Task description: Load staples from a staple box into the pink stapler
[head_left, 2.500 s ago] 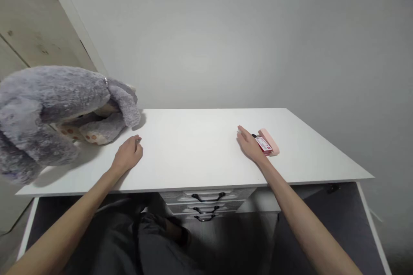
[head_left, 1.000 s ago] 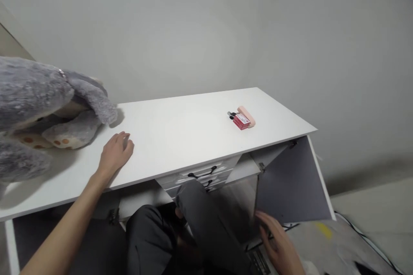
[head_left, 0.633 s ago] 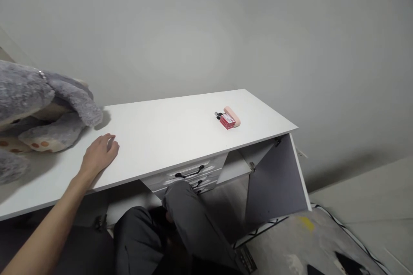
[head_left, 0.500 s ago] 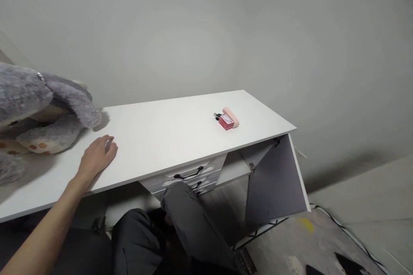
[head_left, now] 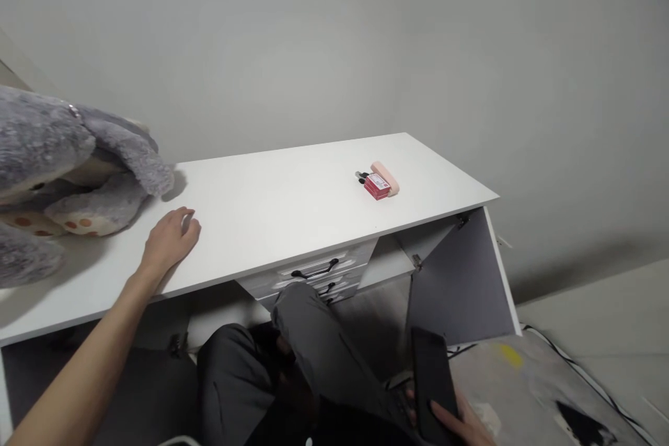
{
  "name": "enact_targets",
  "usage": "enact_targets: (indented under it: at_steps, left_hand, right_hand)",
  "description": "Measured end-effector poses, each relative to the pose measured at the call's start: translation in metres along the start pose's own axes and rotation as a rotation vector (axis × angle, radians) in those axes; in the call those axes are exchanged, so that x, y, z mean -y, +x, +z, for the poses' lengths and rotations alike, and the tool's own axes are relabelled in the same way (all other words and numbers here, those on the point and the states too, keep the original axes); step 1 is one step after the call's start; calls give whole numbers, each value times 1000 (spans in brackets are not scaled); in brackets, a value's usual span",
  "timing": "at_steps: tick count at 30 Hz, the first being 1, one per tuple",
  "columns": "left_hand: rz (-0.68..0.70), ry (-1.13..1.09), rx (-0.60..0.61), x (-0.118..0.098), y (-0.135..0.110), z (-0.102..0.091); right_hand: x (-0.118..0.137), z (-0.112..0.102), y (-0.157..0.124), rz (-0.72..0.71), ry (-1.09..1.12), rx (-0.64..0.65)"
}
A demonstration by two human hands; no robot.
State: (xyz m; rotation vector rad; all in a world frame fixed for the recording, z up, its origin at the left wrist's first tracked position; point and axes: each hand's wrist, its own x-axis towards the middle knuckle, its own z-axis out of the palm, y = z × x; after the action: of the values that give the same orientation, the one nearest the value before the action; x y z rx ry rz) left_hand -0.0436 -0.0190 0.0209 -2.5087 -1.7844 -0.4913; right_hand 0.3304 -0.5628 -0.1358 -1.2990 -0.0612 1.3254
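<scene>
My left hand (head_left: 170, 238) rests on the white cabinet top (head_left: 272, 205), fingers a little curled and thumb apart, holding nothing. It lies just right of a grey plush toy (head_left: 112, 205) with orange-brown paw pads. Low in the view, my right hand (head_left: 463, 421) grips a black smartphone (head_left: 433, 380) beside my right leg. A small red and white box (head_left: 377, 186) sits on the cabinet top, against a pink rounded case (head_left: 385, 178). Small black and silver items (head_left: 362, 176) lie to their left.
Drawers with black handles (head_left: 316, 269) face my knees. A cabinet door (head_left: 463, 286) stands swung out on the right, and the left compartment is uncovered too. Cables (head_left: 569, 362) run along the floor, where a dark flat object (head_left: 582, 425) lies.
My right hand has come into view at the bottom right with the black smartphone. My left hand stays on the cabinet top. The whole scene has shifted slightly right and up.
</scene>
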Motion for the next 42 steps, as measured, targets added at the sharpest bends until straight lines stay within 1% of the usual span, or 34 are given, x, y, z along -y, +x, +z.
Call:
enact_targets:
  at_steps: [2, 5, 7, 9, 14, 18, 25, 29, 36, 39, 42]
  left_hand:
    - [6, -2, 1, -1, 0, 0]
    - [11, -10, -4, -2, -1, 1]
    - [11, -15, -15, -3, -2, 2]
    - [10, -17, -24, -4, -2, 2]
    - [20, -21, -20, -4, -3, 2]
    - [29, -25, -25, -4, -3, 4]
    - [18, -32, -29, -4, -2, 5]
    - [22, -39, -23, -7, -3, 4]
    - [9, -45, -22, -10, -5, 3]
    - [4, -45, -16, -9, -4, 3]
    - [3, -51, -19, -9, -3, 4]
  right_hand:
    - [3, 14, 13, -7, 3, -19]
    - [11, 32, 20, -24, 11, 13]
    - [15, 39, 22, -29, 44, 49]
    - [19, 42, 25, -18, 73, 80]
    - [26, 38, 34, 20, 69, 144]
    - [27, 37, 36, 37, 67, 165]
    - [14, 39, 40, 1, 108, 105]
    - [9, 36, 41, 20, 109, 113]
    - [6, 38, 41, 10, 94, 100]
    - [6, 35, 44, 13, 103, 95]
    - [6, 29, 47, 31, 99, 121]
